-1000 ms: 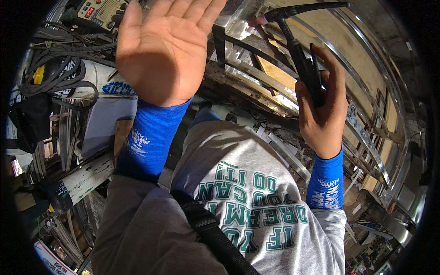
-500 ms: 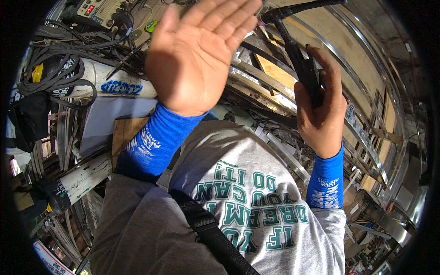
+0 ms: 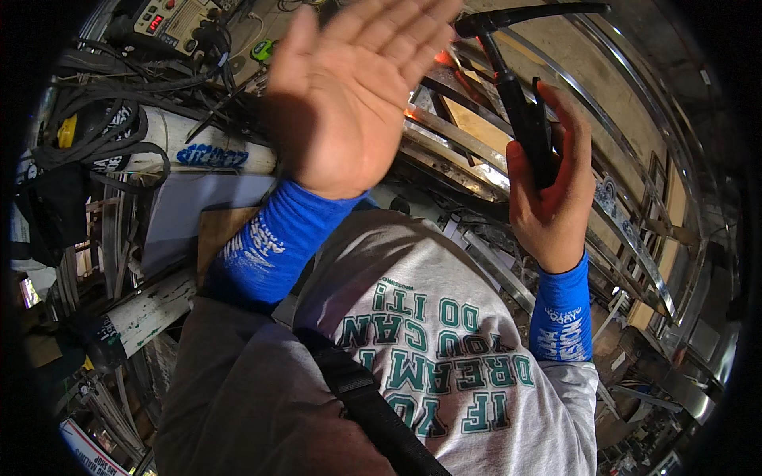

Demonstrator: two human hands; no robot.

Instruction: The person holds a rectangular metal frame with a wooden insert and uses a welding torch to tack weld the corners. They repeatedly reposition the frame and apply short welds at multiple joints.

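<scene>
My right hand [image 3: 556, 202] is wrapped round the black handle of a TIG welding torch [image 3: 528, 131]. The torch's head points left, with its long back cap stretching to the right. An orange-red glow shows by the torch head and on the shiny metal bars [image 3: 456, 135] beneath it. My left hand [image 3: 345, 119] is raised in front of the work, palm up toward the view, fingers straight and holding nothing. It covers the torch's tip and the spot where the glow comes from. Blue sleeves cover both forearms.
At the upper left stands a welding machine [image 3: 171, 25] with a lit red display. Near it lie a green tape measure [image 3: 261, 49] and tangled black cables [image 3: 83, 115] over a white cylinder [image 3: 214, 141]. Long metal rails [image 3: 615, 135] run along the right.
An orange-red glow has appeared by the torch head and the surroundings look darker. My left hand has shifted slightly right; the torch stays in my right hand, almost in place.
</scene>
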